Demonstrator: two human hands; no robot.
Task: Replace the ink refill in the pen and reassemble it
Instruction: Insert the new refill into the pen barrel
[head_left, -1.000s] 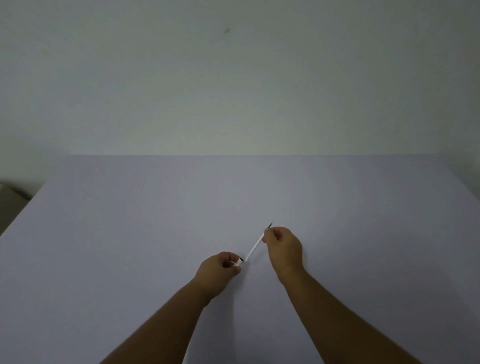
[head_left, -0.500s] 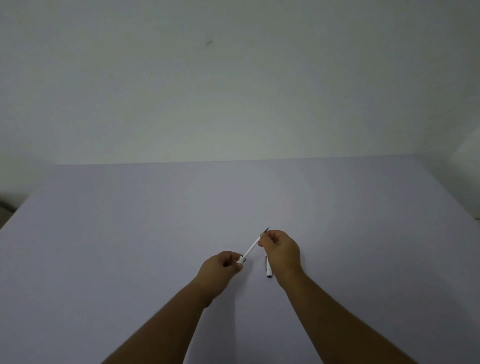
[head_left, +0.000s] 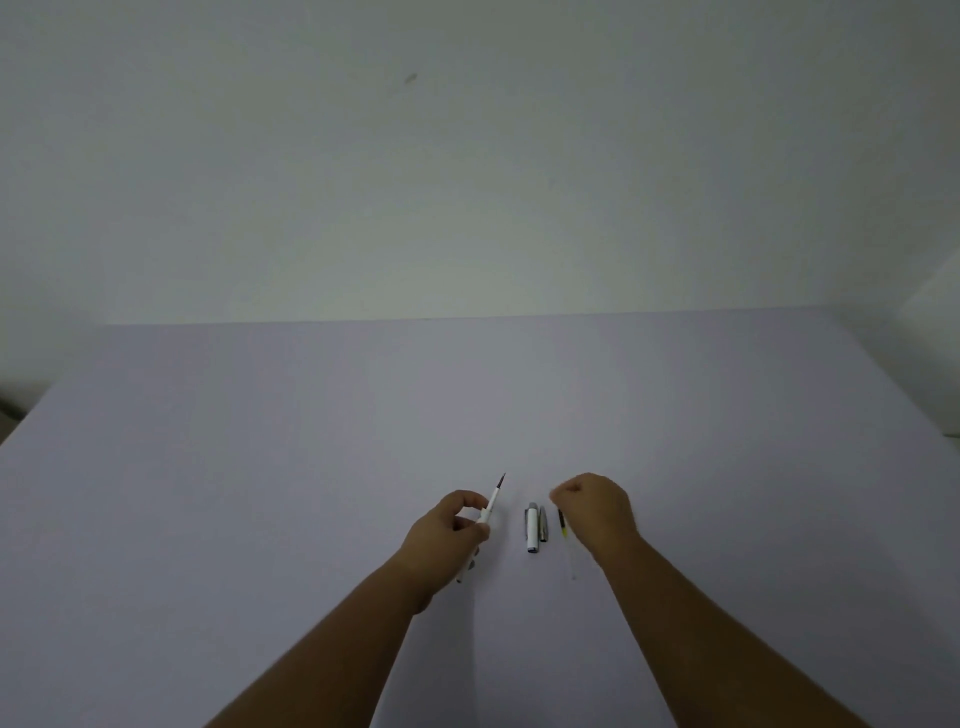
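My left hand (head_left: 447, 540) grips a white pen barrel (head_left: 488, 512), which points up and to the right. A thin refill with a dark tip (head_left: 501, 480) sticks out of its front end. The barrel's rear end shows below that hand. A white pen cap with a grey clip (head_left: 532, 527) lies on the table between my hands. Right of the cap lies a loose refill (head_left: 563, 527), dark and yellowish at its upper end and clear lower down. My right hand (head_left: 597, 512) hovers beside this refill with curled fingers and nothing visible in them. Whether it touches the refill is unclear.
Everything lies on a wide pale lilac table (head_left: 311, 441) that meets a plain light wall (head_left: 467, 182) at the back. The table's left and right edges are in view.
My right hand has let go of the refill in the barrel and moved right, beside the loose refill. My left hand has tilted the barrel more upright. The cap and loose refill now show.
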